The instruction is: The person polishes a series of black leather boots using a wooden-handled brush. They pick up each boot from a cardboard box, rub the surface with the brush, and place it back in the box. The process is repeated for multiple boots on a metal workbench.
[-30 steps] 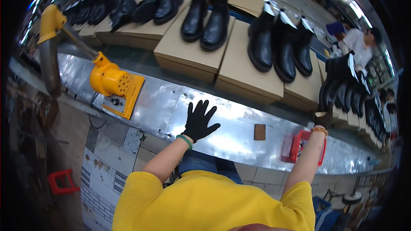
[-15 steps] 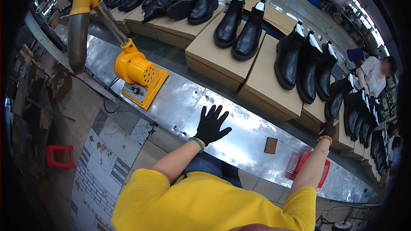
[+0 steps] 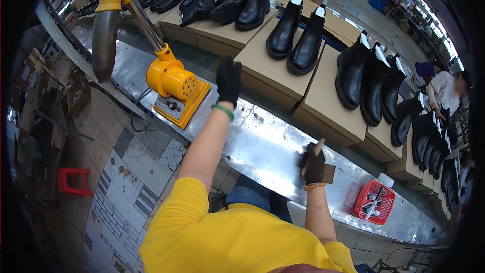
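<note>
My left hand (image 3: 228,82), in a black glove, is raised over the far side of the metal bench (image 3: 268,134), between the yellow machine (image 3: 169,83) and a brown shoe box (image 3: 270,73). Its fingers are smeared by motion. My right hand (image 3: 312,166), also gloved in black, is over the bench, closed around something. A slim pale piece (image 3: 319,145) sticks out at its top; what it is I cannot make out. Touching or just beside that hand is a small brown block (image 3: 329,174). A pair of black ankle boots (image 3: 305,45) stands upright on the box beyond.
More black boots (image 3: 374,91) stand on boxes along the far side. A red basket (image 3: 374,203) with pens and small tools sits at the bench's right, a white round item (image 3: 386,180) behind it. A red stool (image 3: 74,181) is on the floor at left. Another person (image 3: 444,91) works far right.
My left hand has lifted off the bench and reached away from me. My right hand has drawn back from beyond the red basket to beside the brown block, uncovering the basket.
</note>
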`<action>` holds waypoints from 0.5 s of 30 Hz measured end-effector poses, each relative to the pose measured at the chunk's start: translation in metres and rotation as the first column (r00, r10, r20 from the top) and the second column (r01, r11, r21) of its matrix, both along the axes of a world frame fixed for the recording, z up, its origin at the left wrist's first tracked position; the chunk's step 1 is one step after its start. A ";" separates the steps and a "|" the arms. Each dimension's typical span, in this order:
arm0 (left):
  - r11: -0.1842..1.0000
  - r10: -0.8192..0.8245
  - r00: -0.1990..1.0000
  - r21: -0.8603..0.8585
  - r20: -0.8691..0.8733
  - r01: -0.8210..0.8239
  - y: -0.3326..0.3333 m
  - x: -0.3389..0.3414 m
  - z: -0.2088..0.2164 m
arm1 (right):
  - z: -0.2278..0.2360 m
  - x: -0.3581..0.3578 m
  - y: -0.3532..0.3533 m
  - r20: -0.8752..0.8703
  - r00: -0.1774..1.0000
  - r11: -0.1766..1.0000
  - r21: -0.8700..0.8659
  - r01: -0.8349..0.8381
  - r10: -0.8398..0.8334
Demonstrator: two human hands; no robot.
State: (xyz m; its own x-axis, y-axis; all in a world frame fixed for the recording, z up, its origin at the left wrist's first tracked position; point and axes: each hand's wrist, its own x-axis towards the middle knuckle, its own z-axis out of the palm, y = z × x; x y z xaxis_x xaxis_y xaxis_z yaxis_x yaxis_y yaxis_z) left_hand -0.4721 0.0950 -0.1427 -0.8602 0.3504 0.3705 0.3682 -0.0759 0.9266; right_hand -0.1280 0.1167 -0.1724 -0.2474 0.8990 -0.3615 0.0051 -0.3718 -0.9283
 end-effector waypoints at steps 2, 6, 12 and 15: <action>0.996 0.077 0.993 0.036 0.086 -0.081 0.016 -0.036 0.036 | -0.008 -0.018 -0.012 0.082 0.995 0.982 0.170 -0.076 0.063; 0.943 0.316 0.945 -0.082 -0.087 -0.322 0.047 -0.124 0.045 | -0.020 -0.027 -0.002 0.047 0.987 0.983 0.086 -0.160 0.157; 0.880 0.323 0.945 -0.350 -0.051 -0.320 0.085 -0.191 0.045 | -0.019 -0.022 0.001 -0.103 0.989 0.995 0.023 -0.102 0.103; 0.884 0.296 0.954 -0.364 -0.047 -0.293 0.104 -0.228 0.022 | -0.025 -0.020 0.001 -0.090 0.990 0.994 0.017 -0.103 0.105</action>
